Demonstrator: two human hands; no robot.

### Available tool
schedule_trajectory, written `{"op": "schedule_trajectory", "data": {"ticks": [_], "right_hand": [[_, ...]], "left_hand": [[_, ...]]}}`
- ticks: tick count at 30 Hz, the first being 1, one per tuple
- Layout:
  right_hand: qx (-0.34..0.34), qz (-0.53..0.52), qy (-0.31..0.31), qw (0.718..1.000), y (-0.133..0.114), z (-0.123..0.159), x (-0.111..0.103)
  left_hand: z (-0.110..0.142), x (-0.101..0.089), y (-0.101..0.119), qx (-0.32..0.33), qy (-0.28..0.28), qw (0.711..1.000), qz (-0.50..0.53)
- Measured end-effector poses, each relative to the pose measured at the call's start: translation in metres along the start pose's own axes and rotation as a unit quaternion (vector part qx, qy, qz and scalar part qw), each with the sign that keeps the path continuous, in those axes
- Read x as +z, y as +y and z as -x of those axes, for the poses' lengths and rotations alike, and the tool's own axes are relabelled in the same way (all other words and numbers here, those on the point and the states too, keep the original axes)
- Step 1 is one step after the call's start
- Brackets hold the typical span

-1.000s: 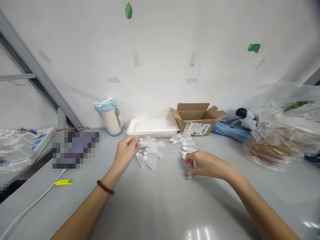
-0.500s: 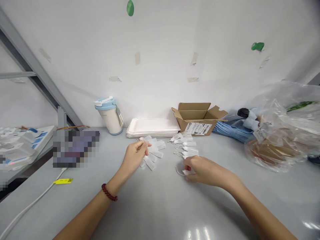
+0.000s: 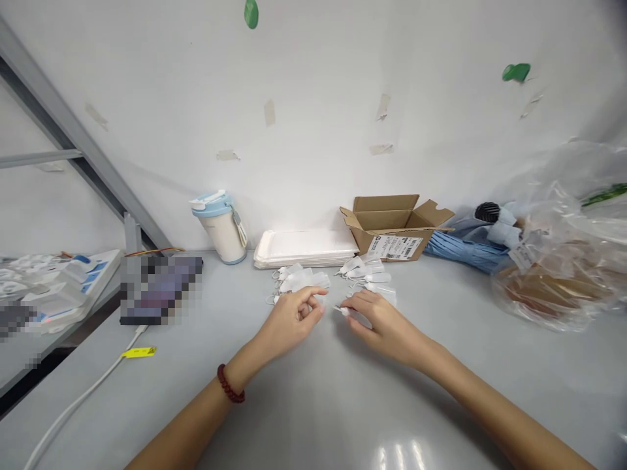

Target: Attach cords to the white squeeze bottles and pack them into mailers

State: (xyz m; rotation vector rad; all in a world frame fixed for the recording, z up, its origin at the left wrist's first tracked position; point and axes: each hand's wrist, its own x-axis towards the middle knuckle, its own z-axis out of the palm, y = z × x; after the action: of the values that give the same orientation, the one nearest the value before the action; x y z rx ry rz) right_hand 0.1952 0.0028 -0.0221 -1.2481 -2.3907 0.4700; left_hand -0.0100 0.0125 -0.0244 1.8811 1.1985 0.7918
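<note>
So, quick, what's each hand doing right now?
Left hand: fingers curled, can't tell if it holds anything.
Right hand: closed, pinching a small white tag.

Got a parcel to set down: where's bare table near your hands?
Bare grey tabletop lies between your forearms, and between your right hand and the plastic bag. Crowded at the back: white tags by your left hand, white trays, cardboard box.

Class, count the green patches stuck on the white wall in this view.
2: one green oval patch at the top edge of the white wall, and one smaller green patch higher right. Others may lie beyond the view.
</note>
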Motion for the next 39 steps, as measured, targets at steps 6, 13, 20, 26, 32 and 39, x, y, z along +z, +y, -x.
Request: {"op": "schedule_trajectory", "data": {"ticks": [6,13,20,26,32,39], "right_hand": [[0.021,-0.077,0.002,0.997,-0.006,-0.001,-0.001],[0.043,-0.106,0.008,0.993,-0.008,-0.004,-0.002],[0.053,-0.159,0.027,0.985,-0.009,-0.003,0.003],[0.055,-0.221,0.031,0.973,-0.01,0.001,0.003],[0.036,-0.21,0.034,0.976,-0.011,0.002,0.006],[0.011,-0.19,0.041,0.981,-0.012,0.003,0.008]], "left_hand": [[0.002,0.005,0.003,0.048,-0.019,0.998,-0.042],[0.0,0.005,0.004,0.035,0.015,0.999,0.008],[-0.001,0.0,0.01,-0.024,-0.028,0.996,0.083],[0.0,0.002,0.009,-0.041,-0.061,0.99,0.123],[-0.001,0.003,0.003,-0.068,-0.083,0.978,0.181],[-0.001,0.004,0.003,-0.08,-0.097,0.969,0.213]]}}
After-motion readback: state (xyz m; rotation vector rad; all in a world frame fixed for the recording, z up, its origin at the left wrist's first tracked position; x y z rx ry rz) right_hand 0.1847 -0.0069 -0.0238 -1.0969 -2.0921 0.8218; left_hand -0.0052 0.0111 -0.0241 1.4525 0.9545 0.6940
